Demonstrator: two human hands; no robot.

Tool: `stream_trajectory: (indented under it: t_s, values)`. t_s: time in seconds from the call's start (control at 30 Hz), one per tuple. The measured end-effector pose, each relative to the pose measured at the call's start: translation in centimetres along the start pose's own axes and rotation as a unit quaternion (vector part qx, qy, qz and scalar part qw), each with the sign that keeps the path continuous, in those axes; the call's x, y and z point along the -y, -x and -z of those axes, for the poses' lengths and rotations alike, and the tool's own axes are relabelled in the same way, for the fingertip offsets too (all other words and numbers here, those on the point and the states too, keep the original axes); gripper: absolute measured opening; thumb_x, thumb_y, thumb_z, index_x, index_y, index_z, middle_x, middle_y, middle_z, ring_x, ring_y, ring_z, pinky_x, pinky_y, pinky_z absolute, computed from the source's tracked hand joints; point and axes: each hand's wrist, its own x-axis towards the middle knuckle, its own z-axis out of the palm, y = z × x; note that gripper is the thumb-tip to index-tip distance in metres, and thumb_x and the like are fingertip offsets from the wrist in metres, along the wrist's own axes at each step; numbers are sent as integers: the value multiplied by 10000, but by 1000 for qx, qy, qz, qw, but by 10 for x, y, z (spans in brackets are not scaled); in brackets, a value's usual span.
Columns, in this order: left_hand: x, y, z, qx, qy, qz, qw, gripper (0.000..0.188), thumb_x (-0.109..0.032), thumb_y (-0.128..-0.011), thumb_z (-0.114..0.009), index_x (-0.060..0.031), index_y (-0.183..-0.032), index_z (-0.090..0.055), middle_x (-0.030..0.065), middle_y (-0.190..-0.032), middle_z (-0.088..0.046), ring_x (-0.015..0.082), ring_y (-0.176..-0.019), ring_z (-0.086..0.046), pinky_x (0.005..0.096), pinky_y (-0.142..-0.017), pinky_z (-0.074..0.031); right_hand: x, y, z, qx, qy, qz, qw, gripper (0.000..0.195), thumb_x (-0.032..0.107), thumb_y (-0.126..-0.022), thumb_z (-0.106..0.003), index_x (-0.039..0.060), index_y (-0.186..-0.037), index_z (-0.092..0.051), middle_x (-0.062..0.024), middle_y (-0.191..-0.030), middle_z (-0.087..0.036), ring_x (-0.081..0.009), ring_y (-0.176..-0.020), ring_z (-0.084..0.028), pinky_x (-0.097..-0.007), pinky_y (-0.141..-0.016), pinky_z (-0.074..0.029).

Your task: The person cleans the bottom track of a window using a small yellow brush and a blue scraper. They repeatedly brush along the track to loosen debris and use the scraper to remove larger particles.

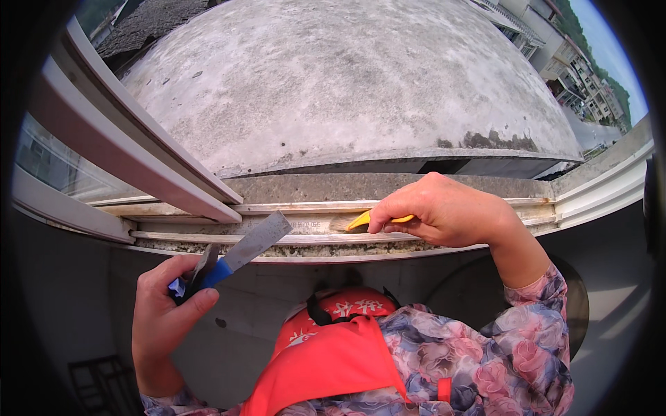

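My right hand (442,216) grips a small yellow-handled brush (359,221). Its pale bristles touch the sliding window track (322,224), between two white rails. In my left hand (169,307) is a putty knife (260,242) with a flat metal blade and a blue and black handle. Its blade points up and to the right, over the near edge of the track. A second, dark, flat piece (206,265) shows in the same hand; what it is I cannot tell. Dark dirt lies along the nearest groove (333,250), and printed characters mark the track left of the brush.
White sliding sashes (140,140) stand at the left of the opening, with glass (57,161) between frame bars. Past the concrete outer sill (312,188) lies a weathered concrete roof (343,93). A red apron (322,364) covers my front. A dark rack (101,385) is at lower left.
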Motion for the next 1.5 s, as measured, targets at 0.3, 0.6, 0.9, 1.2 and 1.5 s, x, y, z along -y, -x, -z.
stream_trajectory:
  t_s: [0.3, 0.6, 0.9, 1.2, 1.5]
  values:
    - [-45, -50, -29, 84, -195, -155, 965, 289, -34, -673, -697, -7, -955, -640, 142, -827, -595, 312, -728, -578, 343, -662, -449, 10, 41, 3, -187, -67, 15, 980, 143, 43, -859, -627, 36, -996, -666, -102, -911, -693, -224, -833, -675, -280, -729, -512]
    - [-56, -85, -32, 182, -302, -187, 917, 269, -60, -679, -690, -34, -944, -652, 151, -777, -593, 330, -734, -606, 385, -658, -482, -8, 100, -18, -380, -173, -133, 899, 155, 112, -923, -582, -24, -980, -631, -54, -822, -649, -71, -712, -609, -208, -622, -490]
    - [-34, -100, -45, 198, -292, -210, 912, 300, -75, -691, -709, -59, -986, -657, 144, -797, -589, 340, -760, -601, 395, -667, -481, -15, 94, -22, -443, -277, -186, 832, 170, 129, -944, -534, -35, -939, -577, -58, -830, -622, -100, -718, -634, -227, -632, -551]
    - [-32, -103, -65, 202, -296, -227, 906, 329, -102, -705, -720, -82, -1026, -651, 132, -853, -593, 339, -798, -600, 407, -711, -482, -17, 74, -36, -450, -325, -184, 811, 165, 134, -947, -536, -27, -937, -571, -66, -838, -621, -115, -710, -649, -229, -622, -553]
    - [-30, -107, -77, 200, -272, -245, 909, 321, -127, -725, -720, -87, -1036, -648, 126, -854, -584, 339, -813, -597, 409, -718, -481, -15, 53, -50, -448, -371, -151, 799, 174, 143, -951, -532, -27, -950, -565, -72, -858, -620, -118, -724, -651, -233, -638, -560]
